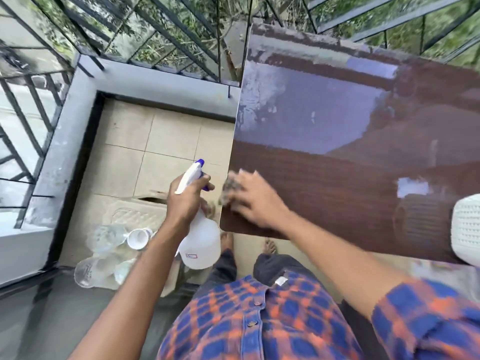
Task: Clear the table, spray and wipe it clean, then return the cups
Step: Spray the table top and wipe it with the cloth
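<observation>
My left hand (185, 201) grips the neck of a white spray bottle (200, 242) with a blue nozzle, held over the floor just left of the table. My right hand (255, 201) presses a grey cloth (230, 188) flat on the near left corner of the dark brown table (337, 178); hand and cloth are blurred. The tabletop shows wet, shiny streaks towards its far side. Several cups (104, 255), clear ones and a white one, lie on the floor at the lower left.
A white perforated chair back (466, 227) stands at the table's right edge. A flattened cardboard piece (140, 211) lies on the beige tiles under the cups. Metal railings (155, 35) and a grey ledge bound the balcony to the left and far side. My bare feet are below the table's near edge.
</observation>
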Motion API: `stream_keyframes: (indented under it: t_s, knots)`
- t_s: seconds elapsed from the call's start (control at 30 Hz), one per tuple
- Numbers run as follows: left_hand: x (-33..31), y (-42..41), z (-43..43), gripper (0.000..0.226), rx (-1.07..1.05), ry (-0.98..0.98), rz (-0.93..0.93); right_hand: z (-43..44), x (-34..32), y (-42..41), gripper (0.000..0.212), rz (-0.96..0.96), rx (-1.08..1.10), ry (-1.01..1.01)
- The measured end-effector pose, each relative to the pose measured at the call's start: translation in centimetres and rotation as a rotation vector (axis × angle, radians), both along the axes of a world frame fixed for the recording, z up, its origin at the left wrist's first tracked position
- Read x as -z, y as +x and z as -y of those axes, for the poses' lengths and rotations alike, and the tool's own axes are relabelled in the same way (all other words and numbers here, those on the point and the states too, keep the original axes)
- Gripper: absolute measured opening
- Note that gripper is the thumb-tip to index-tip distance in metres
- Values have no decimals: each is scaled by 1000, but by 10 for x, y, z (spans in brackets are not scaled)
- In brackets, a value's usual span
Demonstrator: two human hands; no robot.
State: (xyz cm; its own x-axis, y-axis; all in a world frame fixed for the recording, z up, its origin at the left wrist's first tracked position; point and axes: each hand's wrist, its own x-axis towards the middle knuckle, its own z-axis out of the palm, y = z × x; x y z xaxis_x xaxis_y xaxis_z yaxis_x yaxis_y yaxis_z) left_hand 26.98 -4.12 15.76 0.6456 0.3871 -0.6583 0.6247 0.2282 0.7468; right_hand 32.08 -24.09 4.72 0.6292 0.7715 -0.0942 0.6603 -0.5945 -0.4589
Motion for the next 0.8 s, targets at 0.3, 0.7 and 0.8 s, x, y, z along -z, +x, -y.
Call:
stream_keyframes:
  t_s: [0.3, 0.7, 0.8]
  knots:
    - [3, 85, 5, 13, 26, -1, 7, 15, 21, 65, 42, 60, -289, 48]
    - [7, 246, 10, 7, -30, 34, 57, -64, 6, 429, 56, -13, 172, -63]
    - [2, 270, 17, 10, -35, 27, 75, -51, 0, 439, 53, 9, 220, -55]
